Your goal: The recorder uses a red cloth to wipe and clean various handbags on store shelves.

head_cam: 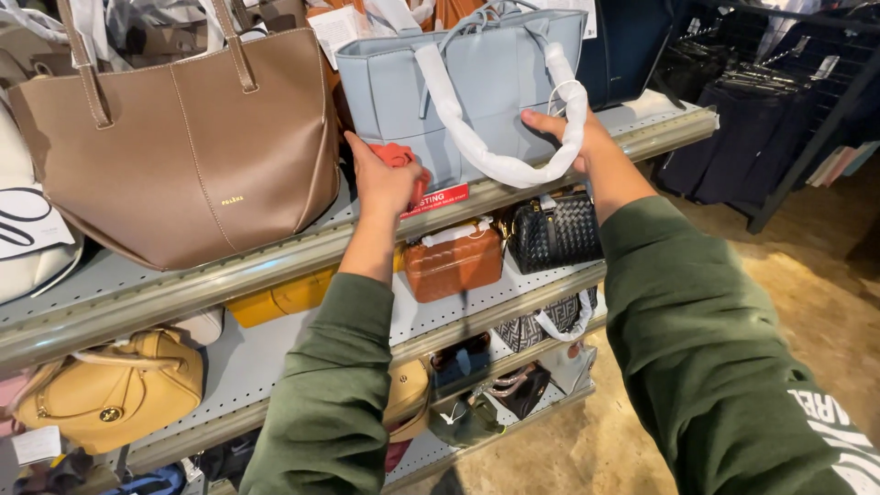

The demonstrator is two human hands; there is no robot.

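At a shop's handbag display, we press both hands against a pale blue handbag [458,82] standing on the top shelf [183,289] at about twelve o'clock in our view. Our left hand [383,179], in a green sleeve, lies flat with fingers together against the bag's lower left corner, closed on nothing that we can see; a red tag [396,154] sits just above the thumb. Our right hand [573,137] spreads open against the bag's right side, fingers touching the white paper-wrapped handle [477,147] that droops in a loop down the front. A red rectangular label with white print [438,199] hangs on the shelf edge just below the bag, at six o'clock from it. At nine o'clock from the blue bag stands a large brown tote [183,147], upright and just beside it. On the shelf below, an orange box-shaped bag [454,261] and a black woven bag [553,234] sit side by side, a white wrapper lying on the orange one. At eight o'clock, lower left, rests a mustard-yellow handbag [110,390]. Dark garments hang on a rack [761,101] at two o'clock.
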